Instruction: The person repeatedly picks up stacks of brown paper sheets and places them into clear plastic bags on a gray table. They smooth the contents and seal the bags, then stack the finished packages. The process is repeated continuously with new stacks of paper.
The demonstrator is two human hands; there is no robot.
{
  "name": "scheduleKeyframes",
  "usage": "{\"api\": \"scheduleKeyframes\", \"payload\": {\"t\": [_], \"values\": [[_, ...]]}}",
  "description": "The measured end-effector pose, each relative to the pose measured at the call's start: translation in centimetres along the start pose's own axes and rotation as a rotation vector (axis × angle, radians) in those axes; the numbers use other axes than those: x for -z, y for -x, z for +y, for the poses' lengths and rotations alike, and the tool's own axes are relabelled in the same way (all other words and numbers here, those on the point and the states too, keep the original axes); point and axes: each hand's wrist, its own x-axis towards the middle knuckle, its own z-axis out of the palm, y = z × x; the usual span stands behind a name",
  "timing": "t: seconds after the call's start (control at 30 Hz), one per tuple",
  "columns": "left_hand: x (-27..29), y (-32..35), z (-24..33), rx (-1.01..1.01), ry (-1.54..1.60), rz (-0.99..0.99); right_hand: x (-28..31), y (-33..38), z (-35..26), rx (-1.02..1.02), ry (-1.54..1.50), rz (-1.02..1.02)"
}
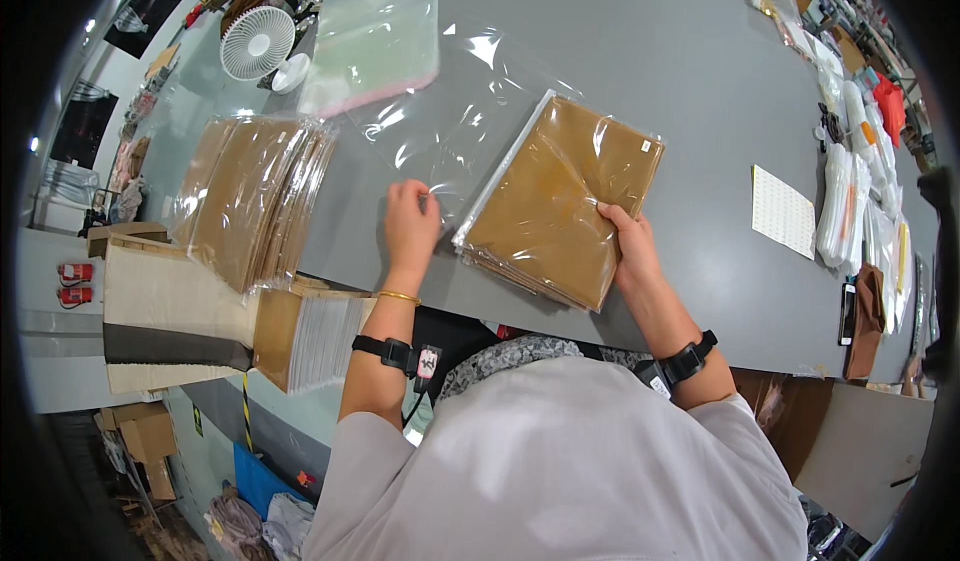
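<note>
A worker stood at a long grey table (700, 91), both bare hands on packaging work near the centre of the frame. The left hand (410, 223) was curled, its fingertips (428, 193) pinching the near edge of a clear plastic bag (450, 121) that lay flat and glossy on the tabletop, reaching toward the upper middle of the frame. The right hand (632, 246) gripped the near right edge of a brown folded piece in a clear sleeve (560, 201), thumb on top and fingers tucked beneath, atop a thin stack of similar packed pieces just right of centre. The open end of the bag touched the left side of that brown piece; whether the piece had entered the bag could not be told. Each wrist carried a black strap, and a thin gold bangle (398, 297) sat on the left wrist.

At left of the frame, a fanned pile of brown pieces in clear sleeves (250, 196) overhung the table edge. Below it stood a block of white sheets (325, 341) on edge. A small white desk fan (258, 45) stood at upper left, beside another clear bag with a pink edge (375, 36). A white sticker sheet (782, 211) lay at right, near a row of white wrapped bundles (850, 201) along the far right edge.
</note>
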Motion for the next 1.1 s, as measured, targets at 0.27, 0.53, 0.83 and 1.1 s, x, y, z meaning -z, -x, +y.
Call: {"api": "scheduleKeyframes", "payload": {"t": [0.27, 0.53, 0.83, 1.1], "values": [[-1.3, -1.7, -0.4, 0.511, 1.234, -0.062, -2.8, -3.8, 1.1, -0.059, -0.324, -0.039], [-3.1, -1.0, 0.4, 0.485, 1.167, -0.018, -4.6, -2.7, -3.3, 0.099, 0.411, -0.124], [-3.0, -1.6, 1.7, 0.408, 1.219, -0.01, -12.5, -1.1, 4.3, 1.34, 2.195, -0.4], [-3.9, -3.7, 0.7, -0.018, 0.692, 0.153, -17.2, -4.8, 2.2, 1.121, 2.038, -0.564]]}}
